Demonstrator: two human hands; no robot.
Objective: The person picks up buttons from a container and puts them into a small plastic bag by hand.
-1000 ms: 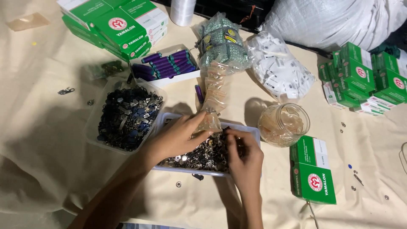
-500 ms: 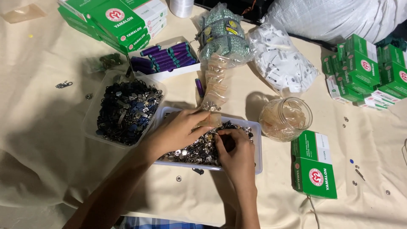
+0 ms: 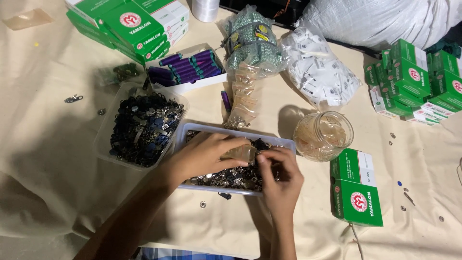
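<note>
Green box (image 3: pixel 356 193) lying right of tray (image 3: pixel 192 132), long axis near-far. Left hand (image 3: pixel 204 155) and right hand (image 3: pixel 279 175) pinching small clear bag (image 3: pixel 239 154), mouth probably pointing right.

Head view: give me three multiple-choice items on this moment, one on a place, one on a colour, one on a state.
1. Where is the glass jar?
A. right of the clear tray
B. left of the tub of dark parts
C. on the green boxes

2. What colour are the spools in the white box?
A. red
B. purple
C. yellow

3. What are the left hand and right hand doing?
A. resting on the cloth
B. lifting the jar
C. pinching a small clear bag over the clear tray

Answers: 1 A, it stands past the tray's right end. 2 B, purple rolls fill it. 3 C, fingers of both meet on it.
</note>
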